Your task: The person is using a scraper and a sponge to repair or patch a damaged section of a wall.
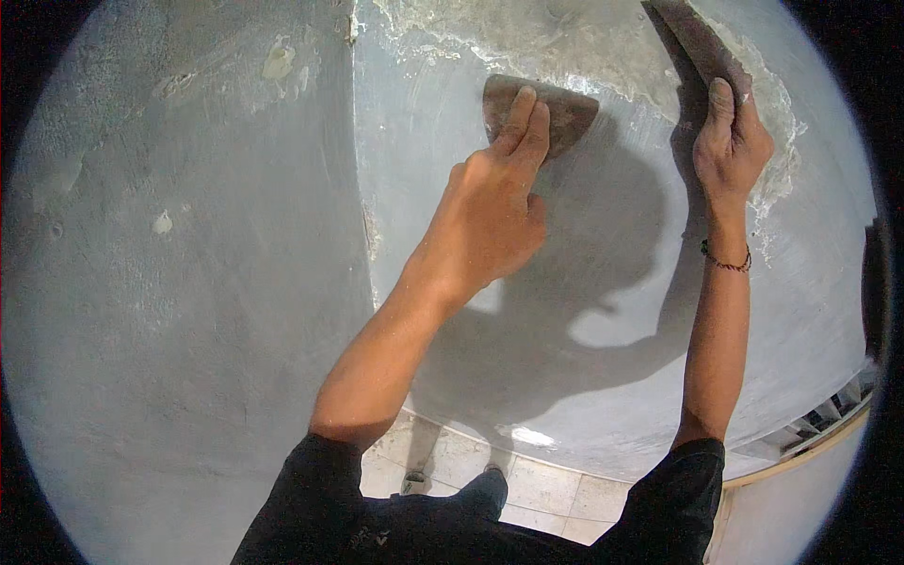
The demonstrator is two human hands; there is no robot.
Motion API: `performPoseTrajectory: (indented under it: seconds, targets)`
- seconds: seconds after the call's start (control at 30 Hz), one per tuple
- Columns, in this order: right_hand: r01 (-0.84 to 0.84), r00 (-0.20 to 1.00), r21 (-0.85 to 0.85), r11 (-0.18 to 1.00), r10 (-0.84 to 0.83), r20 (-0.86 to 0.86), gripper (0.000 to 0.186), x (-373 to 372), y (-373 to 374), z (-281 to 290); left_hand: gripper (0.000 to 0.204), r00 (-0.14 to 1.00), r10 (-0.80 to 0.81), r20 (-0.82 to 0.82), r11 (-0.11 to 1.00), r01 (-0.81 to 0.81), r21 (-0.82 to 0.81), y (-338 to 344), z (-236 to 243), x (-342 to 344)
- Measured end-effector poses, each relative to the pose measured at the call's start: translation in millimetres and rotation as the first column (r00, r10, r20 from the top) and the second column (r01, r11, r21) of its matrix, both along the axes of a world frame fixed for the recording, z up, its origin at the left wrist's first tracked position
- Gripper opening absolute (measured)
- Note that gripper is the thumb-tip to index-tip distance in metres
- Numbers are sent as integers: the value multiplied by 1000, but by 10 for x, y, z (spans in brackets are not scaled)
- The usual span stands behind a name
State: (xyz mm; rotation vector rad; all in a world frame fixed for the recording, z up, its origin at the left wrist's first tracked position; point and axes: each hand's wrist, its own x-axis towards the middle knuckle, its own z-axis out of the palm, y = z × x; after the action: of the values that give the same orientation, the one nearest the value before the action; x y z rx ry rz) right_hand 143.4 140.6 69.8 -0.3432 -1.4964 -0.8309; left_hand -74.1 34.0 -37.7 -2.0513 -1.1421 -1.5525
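My left hand (492,212) is closed on a putty knife (569,111), with two fingers stretched along its brown, stained blade. The blade lies against the grey wall (424,122), just below a rough patch (593,42) where the paint has come off with a ragged white edge. Farther right, my right hand (733,151) grips a flat, dark plate (702,47) by its lower end, thumb on its face. The plate is seen at a slant and its top runs out of view, so its exact kind cannot be told. The putty knife's handle is hidden by my left hand.
A vertical corner line (358,188) splits off a second grey wall (188,311) on the left, marked with a few pale filler spots. Light floor tiles (546,485) show at my feet. A slatted opening with a wooden edge (819,438) is at the lower right.
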Motion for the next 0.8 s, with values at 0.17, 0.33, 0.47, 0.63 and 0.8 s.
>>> performPoseTrajectory:
  seconds: [0.17, 0.33, 0.47, 0.63, 0.8]
  targets:
    - [3, 998, -176, 984, -14, -63, 27, 66, 9, -23, 62, 995, 92, -49, 993, -95, -74, -44, 11, 12]
    - [25, 999, -170, 985, -32, -38, 28, 41, -15, -24, 70, 995, 98, -15, 985, -99, -141, -73, 39, -1]
    - [11, 1000, -60, 998, -11, -10, 28, -60, -65, -5, 69, 999, 54, 3, 978, -52, -202, -82, 131, -21]
    - [93, 995, -68, 993, -94, -20, 28, 32, -20, -18, 65, 1000, 26, 11, 994, -25, -108, -65, 121, -8]
    - [24, 1000, -139, 990, -26, -14, 27, 34, -29, -27, 63, 1000, -2, 16, 998, 3, -59, -52, 172, 7]
